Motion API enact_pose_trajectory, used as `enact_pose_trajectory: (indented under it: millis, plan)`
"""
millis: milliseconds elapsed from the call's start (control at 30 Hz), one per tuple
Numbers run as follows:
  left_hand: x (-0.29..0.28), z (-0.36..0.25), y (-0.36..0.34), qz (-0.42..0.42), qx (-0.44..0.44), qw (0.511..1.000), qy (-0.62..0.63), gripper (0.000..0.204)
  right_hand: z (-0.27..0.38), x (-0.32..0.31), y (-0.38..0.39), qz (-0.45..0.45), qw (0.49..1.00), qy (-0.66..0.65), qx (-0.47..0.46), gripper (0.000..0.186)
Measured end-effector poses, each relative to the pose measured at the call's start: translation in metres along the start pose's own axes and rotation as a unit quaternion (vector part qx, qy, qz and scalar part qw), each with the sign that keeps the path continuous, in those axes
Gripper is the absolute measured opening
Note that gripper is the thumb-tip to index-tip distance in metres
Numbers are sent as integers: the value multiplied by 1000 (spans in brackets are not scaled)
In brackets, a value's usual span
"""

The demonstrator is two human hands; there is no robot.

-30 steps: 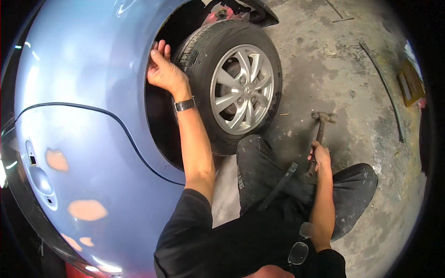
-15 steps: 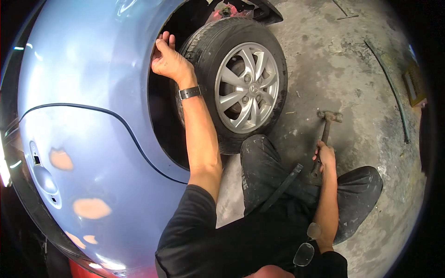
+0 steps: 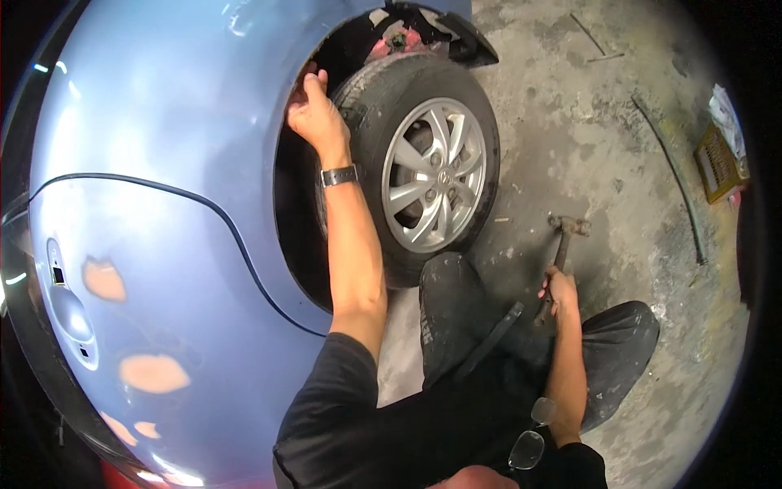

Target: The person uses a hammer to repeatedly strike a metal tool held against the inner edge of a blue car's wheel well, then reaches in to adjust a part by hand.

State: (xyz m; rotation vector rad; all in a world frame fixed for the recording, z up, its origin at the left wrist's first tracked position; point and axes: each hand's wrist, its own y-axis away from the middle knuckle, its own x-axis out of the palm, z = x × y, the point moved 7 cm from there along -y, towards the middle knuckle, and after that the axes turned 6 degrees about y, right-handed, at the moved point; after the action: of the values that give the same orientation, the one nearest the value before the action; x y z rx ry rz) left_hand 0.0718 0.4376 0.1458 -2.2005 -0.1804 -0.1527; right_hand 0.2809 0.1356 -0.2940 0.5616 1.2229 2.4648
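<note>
My left hand (image 3: 318, 122) is raised at the rim of the wheel arch (image 3: 287, 163) on a light blue car, beside the top of the tire (image 3: 358, 94). Its fingers are bent and partly lost in the dark gap behind the fender edge; what they hold, if anything, is hidden. A watch circles that wrist. My right hand (image 3: 560, 291) is closed around the handle of a hammer (image 3: 563, 248), held over the floor right of the wheel with its worn metal head pointing away from me. The silver alloy rim (image 3: 436, 175) faces me.
Bare filler patches (image 3: 155, 373) mark the car's panel near the door handle (image 3: 72, 314). At the right, a long dark strip (image 3: 676, 171) and a yellow box (image 3: 717, 167) lie on the concrete floor. A T-shaped bar (image 3: 599, 49) lies farther off. A dark strap-like piece (image 3: 493, 338) rests over my legs.
The view has shifted slightly, so the wheel and floor items sit lower. My left hand's fingers have gone deeper behind the arch edge. The hammer stays in my right hand.
</note>
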Motion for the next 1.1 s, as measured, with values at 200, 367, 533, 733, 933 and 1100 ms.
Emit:
enact_pose_trajectory:
  millis: [200,367,533,733,933,1100]
  plan:
    - [-5,2,-7,27,-39,998,-43,26,-14,4,-12,10,1000,-26,5,28]
    - [0,0,-5,15,-59,998,-2,24,-19,2,-16,12,999,-27,15,22]
    - [-3,11,-12,84,-100,991,8,37,-18,0,-12,4,999,46,11,26]
    - [11,61,-31,194,-144,970,-34,37,-29,4,-27,13,999,32,22,25]
    - [31,71,-33,187,-184,965,-12,42,-48,-2,-40,58,994,-45,75,23]
    - [38,58,-36,191,-167,965,-62,49,-70,-9,-56,64,996,-21,65,23]
